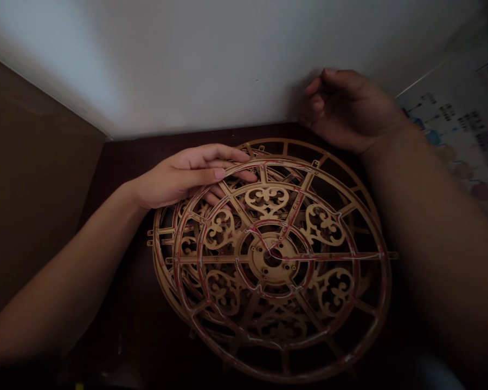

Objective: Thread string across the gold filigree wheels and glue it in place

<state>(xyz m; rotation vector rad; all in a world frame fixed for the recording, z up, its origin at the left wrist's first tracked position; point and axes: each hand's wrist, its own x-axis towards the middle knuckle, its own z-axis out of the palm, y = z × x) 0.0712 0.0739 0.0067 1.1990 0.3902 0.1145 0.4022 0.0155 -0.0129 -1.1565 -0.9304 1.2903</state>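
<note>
A round gold openwork frame with scroll ornaments and spokes lies on top of several similar stacked frames. Red and whitish strands run along its rings and some spokes, reaching the hub. My left hand grips the upper left rim of this top frame, thumb on the rim and fingers reaching in beneath it. Raised beyond the stack's upper right edge, near the wall, is my right hand. Its fingers are loosely curled, with a gap to the thumb, and nothing shows in them.
The stack sits on a dark reddish-brown surface. A pale wall rises directly behind it. At the left stands a brown panel. A printed sheet or box side with coloured pictures is at the right, behind my forearm.
</note>
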